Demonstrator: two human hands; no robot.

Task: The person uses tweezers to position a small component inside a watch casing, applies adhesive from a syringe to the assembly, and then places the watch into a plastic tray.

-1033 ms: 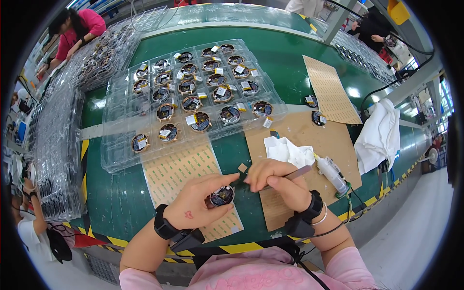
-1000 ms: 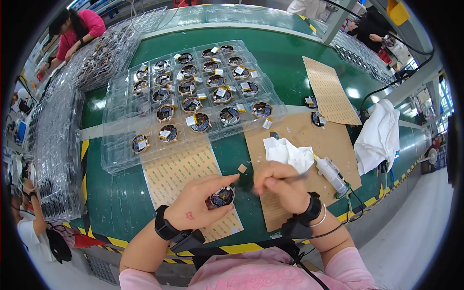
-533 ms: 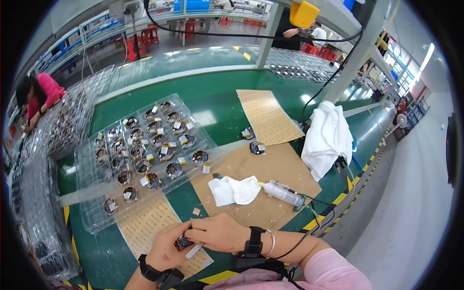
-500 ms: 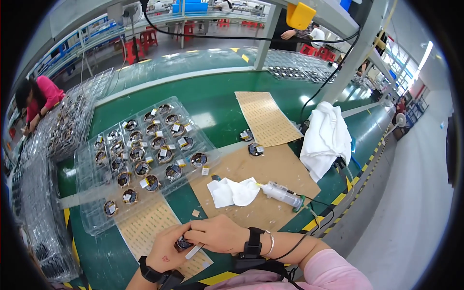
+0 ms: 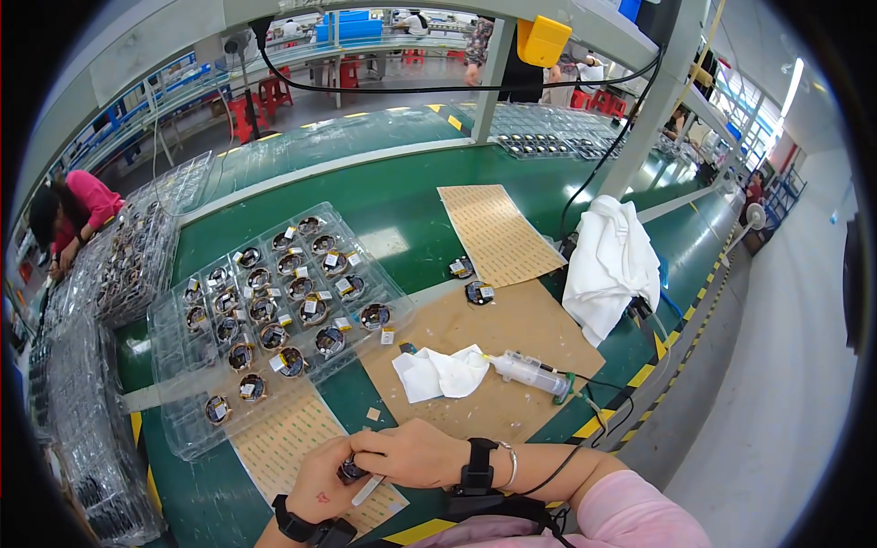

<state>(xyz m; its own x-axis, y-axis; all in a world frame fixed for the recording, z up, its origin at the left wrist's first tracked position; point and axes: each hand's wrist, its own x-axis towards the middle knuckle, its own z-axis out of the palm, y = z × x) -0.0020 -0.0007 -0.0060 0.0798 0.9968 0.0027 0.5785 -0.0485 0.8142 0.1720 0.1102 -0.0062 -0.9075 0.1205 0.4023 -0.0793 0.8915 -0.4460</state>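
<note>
The left hand [image 5: 320,481] and right hand [image 5: 408,454] are covering most of the small round circuit module [image 5: 350,469] between them, the right also hiding the upper end of a flat pale strip tool [image 5: 367,490]. The lower edge is cutting off the left forearm [image 5: 274,535], while distant dark parts [image 5: 533,144] in rows are appearing too small to identify.

The left hand [image 5: 327,477] is held low, its fingers curled inward and its back turned upward, where a small red mark [image 5: 323,498] is seen; the right hand [image 5: 411,450] meets it from the right side, with fingers bent and pointing to the left, close together; the right wrist [image 5: 457,463] looks almost straight; the right forearm [image 5: 557,464] extends nearly level, bare; the left forearm [image 5: 271,538] is mostly cut by the lower edge.
</note>
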